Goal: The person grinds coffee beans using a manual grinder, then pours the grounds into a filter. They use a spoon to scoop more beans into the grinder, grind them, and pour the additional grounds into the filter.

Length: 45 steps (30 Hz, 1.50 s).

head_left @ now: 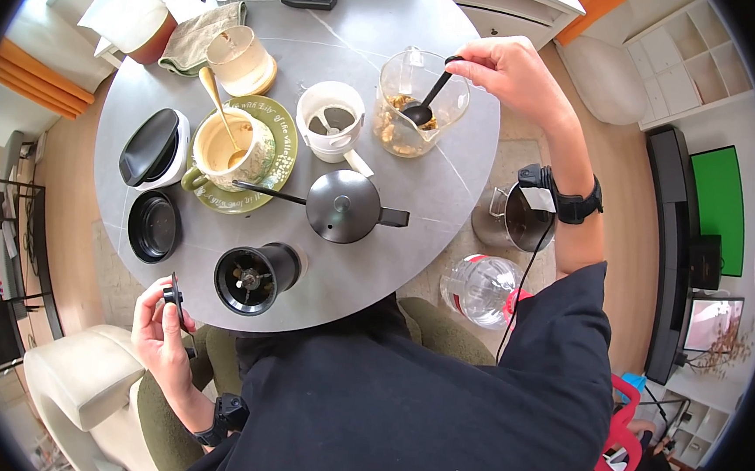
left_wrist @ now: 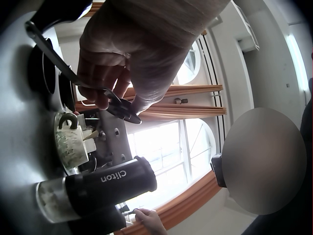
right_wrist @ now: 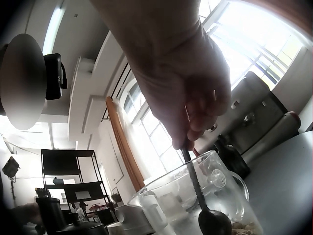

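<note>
My right hand pinches the handle end of a black spoon, which reaches down into a clear glass jug. The spoon's bowl sits low in the jug, by some brown crumbly bits. My left hand, off the table's near edge, holds a hand crank with a metal arm and a black disc-shaped end. Closest to that hand is a black coffee grinder marked Cliton, uncovered at the top, its central shaft showing. In the left wrist view its lower part is clear.
Between the hands stand a black gooseneck kettle, a white cup-like container and a patterned cup with a gold spoon on a green saucer. A black round dish lies left. Below the table's right edge is a water bottle.
</note>
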Each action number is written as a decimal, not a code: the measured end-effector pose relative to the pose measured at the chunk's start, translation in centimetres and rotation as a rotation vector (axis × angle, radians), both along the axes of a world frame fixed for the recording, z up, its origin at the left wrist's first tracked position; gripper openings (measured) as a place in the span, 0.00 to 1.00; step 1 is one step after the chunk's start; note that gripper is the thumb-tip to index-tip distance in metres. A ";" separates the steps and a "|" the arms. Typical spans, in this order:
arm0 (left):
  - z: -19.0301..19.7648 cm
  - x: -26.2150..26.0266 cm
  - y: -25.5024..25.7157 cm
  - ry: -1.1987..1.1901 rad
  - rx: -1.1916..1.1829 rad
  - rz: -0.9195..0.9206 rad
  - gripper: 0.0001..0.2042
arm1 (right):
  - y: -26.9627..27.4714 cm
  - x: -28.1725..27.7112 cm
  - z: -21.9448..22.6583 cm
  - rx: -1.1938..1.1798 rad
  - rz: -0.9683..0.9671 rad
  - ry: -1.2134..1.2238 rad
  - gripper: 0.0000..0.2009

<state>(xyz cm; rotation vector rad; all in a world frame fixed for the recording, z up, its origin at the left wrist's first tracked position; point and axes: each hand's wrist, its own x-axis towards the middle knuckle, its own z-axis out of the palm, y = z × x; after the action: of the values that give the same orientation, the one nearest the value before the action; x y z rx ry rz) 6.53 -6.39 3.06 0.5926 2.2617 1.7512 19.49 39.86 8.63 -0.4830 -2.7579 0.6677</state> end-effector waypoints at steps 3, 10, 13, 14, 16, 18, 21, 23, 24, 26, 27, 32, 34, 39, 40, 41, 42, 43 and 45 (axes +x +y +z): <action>0.1 0.2 0.3 0.001 0.001 0.011 0.12 | 0.1 0.2 0.3 0.043 0.072 -0.049 0.11; -0.2 0.1 -0.1 -0.006 -0.001 -0.002 0.12 | 0.5 0.1 0.6 0.081 0.196 -0.136 0.12; -0.3 0.0 -0.2 -0.007 0.003 0.001 0.12 | 0.6 -0.2 0.2 0.026 0.194 -0.114 0.10; -0.3 0.0 -0.1 -0.007 0.006 -0.003 0.12 | 0.6 -0.3 0.0 0.013 0.192 -0.091 0.09; -0.3 0.1 0.1 -0.007 0.010 -0.005 0.12 | 0.4 -0.1 -0.2 0.042 0.172 -0.043 0.09; -0.1 0.2 0.4 0.001 0.010 -0.005 0.12 | 0.1 0.0 -0.2 0.056 0.109 -0.032 0.10; -0.1 0.1 0.5 0.000 0.013 -0.006 0.12 | 0.1 0.1 -0.2 0.073 0.029 0.014 0.11; 0.0 0.1 0.5 -0.006 0.012 -0.011 0.12 | 0.2 -0.1 -1.3 0.109 0.092 0.160 0.10; 0.0 0.2 0.5 -0.010 0.008 -0.015 0.12 | -0.1 -0.2 -1.4 0.079 0.083 0.138 0.10; 0.0 0.2 0.5 -0.015 0.004 -0.018 0.12 | -0.9 -0.2 -1.5 0.019 0.067 0.094 0.10; -0.1 0.2 0.5 -0.016 0.003 -0.017 0.12 | -0.9 -0.2 -1.4 0.010 0.061 0.088 0.10; -0.1 0.1 0.4 -0.011 0.006 -0.013 0.12 | -0.3 -0.2 -1.1 -0.017 0.090 0.068 0.11; -0.3 0.0 0.1 -0.015 0.004 -0.022 0.12 | -0.3 -0.2 -0.9 0.085 0.008 0.080 0.11; 0.3 0.4 1.1 -0.008 0.009 -0.012 0.12 | -0.7 -0.7 -1.8 0.069 -0.055 0.162 0.11; 0.3 0.4 1.1 -0.009 0.013 -0.011 0.12 | -1.1 -0.7 -1.7 0.043 -0.043 0.158 0.11; 0.2 0.4 1.0 -0.011 0.010 -0.015 0.12 | -1.4 -0.8 -1.6 0.016 -0.032 0.153 0.10; 0.1 0.3 0.9 -0.013 0.007 -0.020 0.12 | -1.3 -0.8 -1.5 0.046 -0.035 0.139 0.10; 0.1 0.2 0.8 -0.016 0.003 -0.024 0.12 | -1.3 -0.8 -1.4 0.075 -0.039 0.125 0.11; 0.2 0.2 0.6 -0.017 0.004 -0.030 0.12 | -1.2 -0.6 -1.2 0.111 -0.043 0.121 0.11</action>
<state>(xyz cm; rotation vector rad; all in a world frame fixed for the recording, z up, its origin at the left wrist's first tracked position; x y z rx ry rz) 6.78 -5.74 3.25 0.6072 2.2266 1.7402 18.85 38.62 7.45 -0.4602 -2.6458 0.5134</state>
